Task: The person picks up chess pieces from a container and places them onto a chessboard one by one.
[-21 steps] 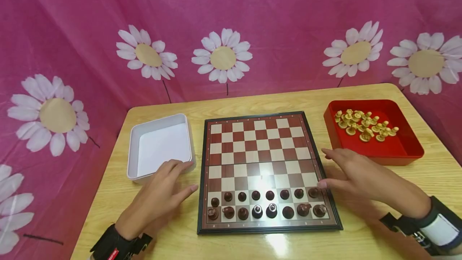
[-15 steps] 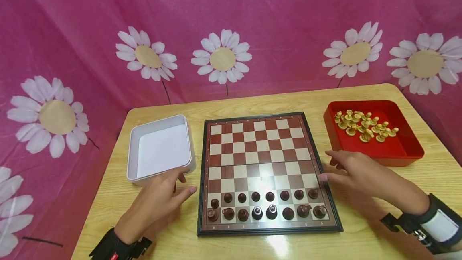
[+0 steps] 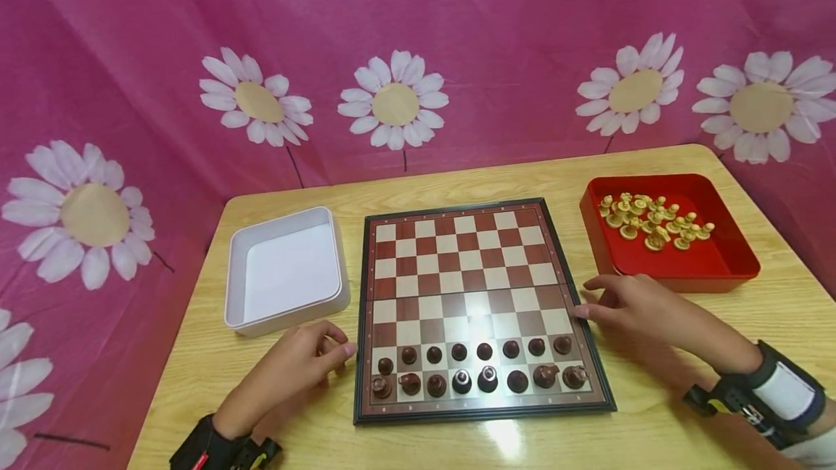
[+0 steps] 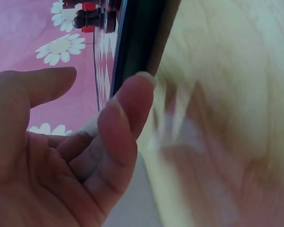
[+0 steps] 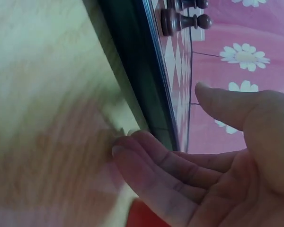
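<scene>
A chessboard [image 3: 466,303] with a black rim lies flat on the table. Dark brown chess pieces [image 3: 461,381] fill its two near rows. By the board's left edge is my left hand [image 3: 294,361], fingers bent loosely; in the left wrist view its fingertips [image 4: 139,90] come up against the lower side of the rim, thumb apart above. Across the board, my right hand [image 3: 643,303] is at the right edge. Its fingertips [image 5: 142,142] reach the foot of the rim in the right wrist view, with the thumb [image 5: 222,101] held over the board's level. Neither hand grips anything.
To the left of the board stands a white box [image 3: 339,267], with nothing visible inside. A red box [image 3: 725,274] holding several cream chess pieces [image 3: 655,238] is at the right. Flowered pink cloth [image 3: 496,56] hangs behind the wooden table [image 3: 451,183].
My left hand has come down and away from the white box to the board's left edge, its fingers bending more. The right hand's fingers have bent closer to the right edge.
</scene>
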The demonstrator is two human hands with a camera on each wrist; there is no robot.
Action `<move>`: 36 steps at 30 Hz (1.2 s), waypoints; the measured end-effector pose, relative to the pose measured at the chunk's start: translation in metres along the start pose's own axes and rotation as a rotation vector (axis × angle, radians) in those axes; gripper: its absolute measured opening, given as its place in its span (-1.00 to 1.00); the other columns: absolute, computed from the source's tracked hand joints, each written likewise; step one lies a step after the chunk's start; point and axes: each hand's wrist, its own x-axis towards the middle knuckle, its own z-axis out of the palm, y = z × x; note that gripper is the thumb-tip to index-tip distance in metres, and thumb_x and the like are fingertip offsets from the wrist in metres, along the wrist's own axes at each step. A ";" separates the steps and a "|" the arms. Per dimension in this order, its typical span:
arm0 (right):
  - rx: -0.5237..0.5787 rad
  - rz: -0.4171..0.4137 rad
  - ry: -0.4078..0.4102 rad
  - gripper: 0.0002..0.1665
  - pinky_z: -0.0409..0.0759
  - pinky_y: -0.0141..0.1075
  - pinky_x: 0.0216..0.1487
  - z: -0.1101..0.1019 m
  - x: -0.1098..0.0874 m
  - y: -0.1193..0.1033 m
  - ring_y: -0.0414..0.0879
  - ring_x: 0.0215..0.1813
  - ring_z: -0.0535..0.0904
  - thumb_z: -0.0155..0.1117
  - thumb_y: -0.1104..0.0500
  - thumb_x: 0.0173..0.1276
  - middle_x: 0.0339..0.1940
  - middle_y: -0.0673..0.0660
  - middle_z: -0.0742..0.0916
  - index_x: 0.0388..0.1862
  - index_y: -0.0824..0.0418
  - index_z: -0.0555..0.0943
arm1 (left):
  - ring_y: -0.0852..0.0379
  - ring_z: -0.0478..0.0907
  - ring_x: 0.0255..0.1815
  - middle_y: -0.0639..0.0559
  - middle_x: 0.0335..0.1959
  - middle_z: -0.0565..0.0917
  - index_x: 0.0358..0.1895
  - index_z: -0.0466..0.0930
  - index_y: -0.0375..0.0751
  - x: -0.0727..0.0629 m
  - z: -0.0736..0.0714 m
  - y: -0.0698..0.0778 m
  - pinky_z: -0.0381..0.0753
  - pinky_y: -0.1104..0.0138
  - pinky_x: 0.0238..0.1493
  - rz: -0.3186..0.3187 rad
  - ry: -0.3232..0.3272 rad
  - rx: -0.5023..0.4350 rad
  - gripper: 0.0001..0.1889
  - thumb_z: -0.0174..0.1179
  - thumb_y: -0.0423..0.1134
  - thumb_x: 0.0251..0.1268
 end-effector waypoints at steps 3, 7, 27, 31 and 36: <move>0.079 0.022 -0.050 -0.30 0.64 -0.39 -0.31 0.003 0.001 0.001 -0.18 -0.34 0.66 0.41 -0.15 0.41 -0.38 0.00 0.81 0.16 0.46 0.64 | 0.09 0.63 -0.63 -0.01 -0.45 0.77 -0.03 0.61 -0.33 0.002 0.003 -0.004 0.61 0.29 -0.58 -0.055 -0.082 -0.139 -0.61 0.25 0.01 0.51; 0.261 0.071 -0.123 -0.46 0.70 -0.34 -0.34 0.007 0.000 0.002 -0.13 -0.39 0.67 0.38 -0.03 0.47 -0.44 0.04 0.78 0.08 0.44 0.64 | 0.15 0.61 -0.66 -0.02 -0.48 0.75 -0.07 0.60 -0.30 0.003 0.008 -0.009 0.63 0.27 -0.61 -0.109 -0.152 -0.239 -0.60 0.24 0.05 0.51; 0.547 0.097 -0.215 -0.66 0.76 -0.23 -0.41 0.020 -0.002 0.008 -0.04 -0.47 0.69 0.36 0.12 0.48 -0.53 0.14 0.72 -0.11 0.40 0.53 | 0.21 0.55 -0.73 0.03 -0.58 0.67 -0.12 0.53 -0.33 0.011 0.023 -0.015 0.53 0.40 -0.69 -0.120 -0.150 -0.347 -0.63 0.23 0.00 0.53; 0.554 0.102 -0.207 -0.69 0.75 -0.24 -0.41 0.022 -0.003 0.007 -0.05 -0.47 0.68 0.34 0.14 0.50 -0.54 0.13 0.71 -0.13 0.39 0.52 | 0.22 0.52 -0.75 0.02 -0.60 0.64 -0.13 0.50 -0.35 0.013 0.024 -0.015 0.49 0.41 -0.70 -0.098 -0.167 -0.367 -0.67 0.22 -0.08 0.54; 0.528 0.104 -0.189 -0.73 0.75 -0.26 -0.42 0.021 -0.004 0.006 -0.06 -0.47 0.66 0.31 0.17 0.52 -0.53 0.12 0.70 -0.14 0.38 0.52 | 0.24 0.49 -0.78 0.01 -0.64 0.63 -0.17 0.48 -0.36 0.015 0.025 -0.014 0.47 0.43 -0.72 -0.063 -0.185 -0.364 -0.72 0.22 -0.15 0.55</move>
